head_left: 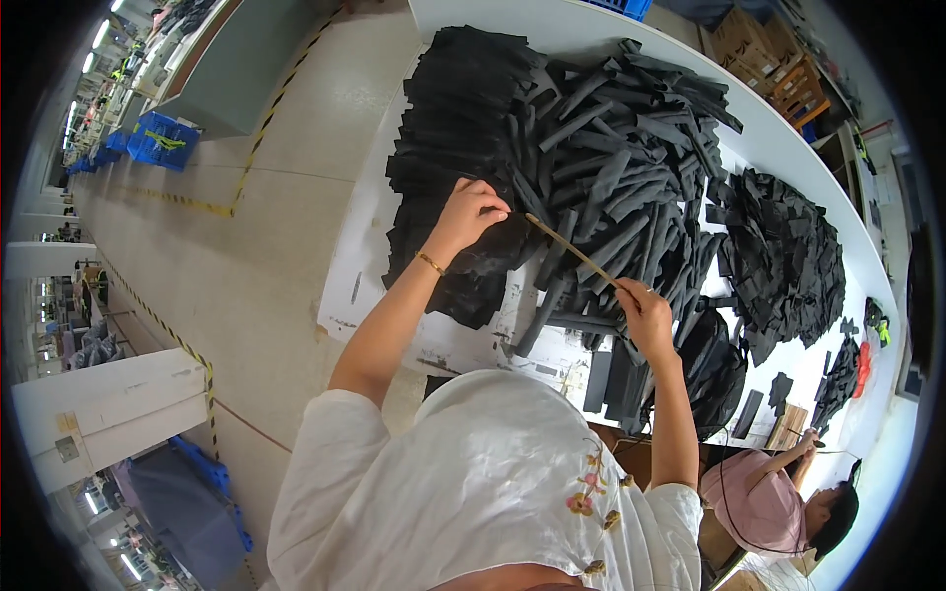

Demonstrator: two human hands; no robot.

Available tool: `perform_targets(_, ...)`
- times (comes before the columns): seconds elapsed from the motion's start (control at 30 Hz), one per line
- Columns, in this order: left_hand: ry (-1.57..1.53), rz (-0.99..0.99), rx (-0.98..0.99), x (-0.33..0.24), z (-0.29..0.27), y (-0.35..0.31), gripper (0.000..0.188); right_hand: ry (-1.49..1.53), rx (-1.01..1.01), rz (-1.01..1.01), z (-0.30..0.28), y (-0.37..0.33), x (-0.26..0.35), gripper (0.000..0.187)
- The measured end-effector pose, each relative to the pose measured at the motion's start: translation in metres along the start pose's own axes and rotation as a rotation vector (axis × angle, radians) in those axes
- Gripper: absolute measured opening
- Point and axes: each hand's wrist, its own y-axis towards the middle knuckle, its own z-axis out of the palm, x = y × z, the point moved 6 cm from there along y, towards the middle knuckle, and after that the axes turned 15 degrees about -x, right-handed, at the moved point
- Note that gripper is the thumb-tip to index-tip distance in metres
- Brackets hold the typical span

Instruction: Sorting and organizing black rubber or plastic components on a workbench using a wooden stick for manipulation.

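Note:
My right hand [645, 317] is closed around one end of a thin tan stick [574, 250], which points up and left over the table. Near the stick's far tip my left hand [473, 214] is pinched, a small gap away from it. Whatever the left fingertips hold is too small and dark to make out. Under the left hand lies a layered stack of black fabric pieces [448, 128]. Beneath the stick and to its right spreads a loose heap of narrow black tubes [616, 182], seemingly of fabric.
The white table [352, 258] has a raised far border. Another black pile [783, 261] and a black bag [714, 369] lie to the right. A person in a pink top [754, 502] works at lower right. Blue crates [163, 141] stand on the floor at left.

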Motion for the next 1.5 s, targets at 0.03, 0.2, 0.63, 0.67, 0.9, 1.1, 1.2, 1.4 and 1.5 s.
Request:
perform_targets(0.03,-0.001,0.004,-0.002,-0.001,-0.002,-0.001,0.011,-0.003,0.022,0.051,-0.004,-0.001,-0.001,0.016)
perform_targets(0.2,0.004,-0.002,0.033,-0.006,-0.003,-0.004,0.011,-0.004,0.024,0.0,-0.01,-0.011,-0.003,0.016)
perform_targets(0.63,-0.012,0.054,0.05,-0.013,-0.014,-0.016,0.014,-0.001,0.01,-0.031,-0.021,-0.018,0.007,0.015)
perform_targets(0.67,-0.02,0.049,0.058,-0.014,-0.015,-0.016,0.013,-0.016,0.016,-0.034,-0.021,-0.019,0.007,0.015)
perform_targets(0.9,-0.059,0.142,0.077,-0.032,-0.012,-0.021,0.012,-0.047,0.065,-0.049,-0.009,-0.022,0.008,0.016)
perform_targets(1.1,-0.072,0.395,-0.058,-0.116,0.011,-0.053,0.012,0.297,0.08,0.008,0.069,-0.031,0.016,0.027)
perform_targets(1.2,-0.247,0.033,-0.694,-0.106,-0.051,-0.059,0.05,0.448,0.182,0.204,0.09,-0.047,0.019,0.025)
perform_targets(1.4,-1.728,-1.108,-0.352,-0.022,0.065,-0.121,0.028,0.323,0.074,0.144,0.123,-0.062,0.062,0.021)
perform_targets(1.5,-1.667,-1.154,-0.517,-0.028,0.065,-0.126,0.028,0.384,-0.108,0.091,0.132,-0.064,0.071,0.018)
